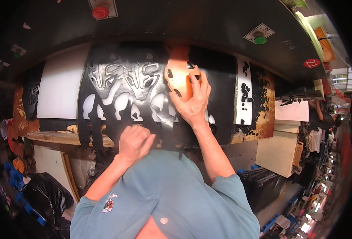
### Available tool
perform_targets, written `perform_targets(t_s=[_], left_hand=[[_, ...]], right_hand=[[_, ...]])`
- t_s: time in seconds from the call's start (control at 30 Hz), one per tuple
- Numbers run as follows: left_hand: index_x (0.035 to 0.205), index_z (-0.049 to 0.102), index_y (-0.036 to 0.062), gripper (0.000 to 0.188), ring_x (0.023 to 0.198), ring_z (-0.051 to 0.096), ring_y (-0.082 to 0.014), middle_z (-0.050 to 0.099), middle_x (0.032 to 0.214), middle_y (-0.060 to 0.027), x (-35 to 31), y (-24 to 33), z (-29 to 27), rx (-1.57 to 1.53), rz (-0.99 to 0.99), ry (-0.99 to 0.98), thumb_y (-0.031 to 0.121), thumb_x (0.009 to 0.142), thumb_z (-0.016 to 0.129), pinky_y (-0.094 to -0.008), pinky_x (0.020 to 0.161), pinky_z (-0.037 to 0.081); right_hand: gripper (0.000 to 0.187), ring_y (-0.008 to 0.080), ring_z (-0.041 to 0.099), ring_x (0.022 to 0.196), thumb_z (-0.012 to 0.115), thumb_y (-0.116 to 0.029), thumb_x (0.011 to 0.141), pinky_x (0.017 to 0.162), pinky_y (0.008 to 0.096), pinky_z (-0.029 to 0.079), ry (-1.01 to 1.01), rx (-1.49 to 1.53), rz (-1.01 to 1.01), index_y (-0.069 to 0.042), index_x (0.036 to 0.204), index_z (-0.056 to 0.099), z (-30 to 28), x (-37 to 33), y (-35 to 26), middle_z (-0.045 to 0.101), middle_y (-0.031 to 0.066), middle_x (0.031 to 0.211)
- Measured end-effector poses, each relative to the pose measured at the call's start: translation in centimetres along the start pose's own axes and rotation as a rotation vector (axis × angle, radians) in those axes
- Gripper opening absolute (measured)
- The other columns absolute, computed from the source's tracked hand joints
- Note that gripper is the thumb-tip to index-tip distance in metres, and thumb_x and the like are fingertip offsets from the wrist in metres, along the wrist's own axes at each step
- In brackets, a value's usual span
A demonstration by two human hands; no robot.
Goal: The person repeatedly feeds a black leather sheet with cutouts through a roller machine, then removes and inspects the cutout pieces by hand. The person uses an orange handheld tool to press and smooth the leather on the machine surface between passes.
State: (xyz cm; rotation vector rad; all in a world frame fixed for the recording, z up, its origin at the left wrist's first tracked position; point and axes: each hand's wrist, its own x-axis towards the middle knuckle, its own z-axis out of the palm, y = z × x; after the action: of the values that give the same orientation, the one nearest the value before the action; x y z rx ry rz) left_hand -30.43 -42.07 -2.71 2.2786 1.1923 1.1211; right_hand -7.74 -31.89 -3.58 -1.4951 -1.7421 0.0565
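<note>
My right hand [194, 97] reaches over a rounded orange cutting die [178, 79] with several dark openings. Its thumb lies at the near left edge and its fingers spread over the right side, gripping it. Under the die lies a black sheet [219, 87], with white showing through a row of cut-out holes along its near part. Silvery openwork outlines [138, 75] mark the sheet farther left. Close to my body, my left hand [136, 140] is curled at the sheet's ragged front edge; whatever its fingers may hold is hidden.
A dark machine beam [176, 24] spans the far side, carrying a red button [100, 12] and a green button [260, 40]. A white board [60, 85] lies left of the sheet. Black scraps [245, 93] lie right. A wooden edge [50, 136] runs along the front.
</note>
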Motion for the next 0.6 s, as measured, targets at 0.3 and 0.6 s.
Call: perform_targets(t_s=[0.3, 0.6], left_hand=[[0.079, 0.057, 0.0066, 0.026, 0.069, 0.060, -0.0302, 0.058, 0.076, -0.0077, -1.8, -1.1, 2.6, 0.197, 0.029, 0.167, 0.005, 0.086, 0.082, -0.0416, 0.062, 0.048], [0.077, 0.058, 0.0044, 0.028, 0.069, 0.065, -0.0366, 0.060, 0.077, -0.0127, -0.2, 0.3, 3.8, 0.277, -0.040, 0.299, 0.012, 0.093, 0.079, -0.0463, 0.062, 0.052]], right_hand=[[0.011, 0.0111, 0.064, 0.087, 0.072, -0.011, 0.104, 0.077, 0.0281, 0.055, 0.416, 0.528, 0.190, 0.000, 0.108, 0.073, -11.5, 3.7, 2.4, 0.072, 0.0027, 0.096], [0.024, 0.0075, 0.054, 0.072, 0.071, -0.021, 0.106, 0.066, 0.0294, 0.048, 0.308, 0.265, 0.047, 0.000, 0.096, 0.071, -20.4, 1.9, 9.0, 0.066, 0.0026, 0.075]])
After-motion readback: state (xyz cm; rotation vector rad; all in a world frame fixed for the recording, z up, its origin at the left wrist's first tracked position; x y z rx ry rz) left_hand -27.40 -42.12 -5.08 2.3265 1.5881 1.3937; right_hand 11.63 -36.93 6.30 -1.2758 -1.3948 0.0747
